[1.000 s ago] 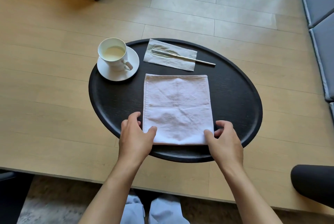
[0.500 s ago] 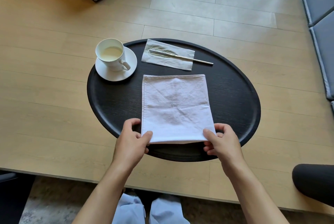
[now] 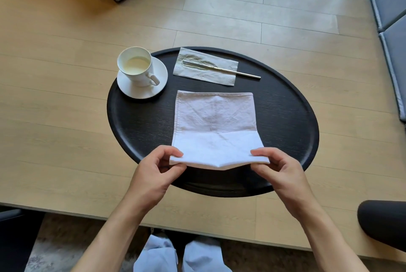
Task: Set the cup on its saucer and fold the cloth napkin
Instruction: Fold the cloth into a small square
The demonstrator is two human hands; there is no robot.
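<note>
Head view: a cup [image 3: 136,67] holding pale liquid stands upright on its saucer [image 3: 142,78], handle pointing toward the near right, at the far left of a black oval tray [image 3: 285,118] on the worktop [image 3: 55,107]. The napkin [image 3: 214,126] lies mid-tray, long axis running away from the person. The left hand [image 3: 153,175] and right hand [image 3: 283,172] each pinch a near corner, holding that edge raised off the tray.

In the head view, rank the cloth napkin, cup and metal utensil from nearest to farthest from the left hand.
1. Cloth napkin: its near left corner is pinched in the left hand.
2. Cup: far left, on its saucer.
3. Metal utensil: at the tray's far side, on a paper napkin.
</note>
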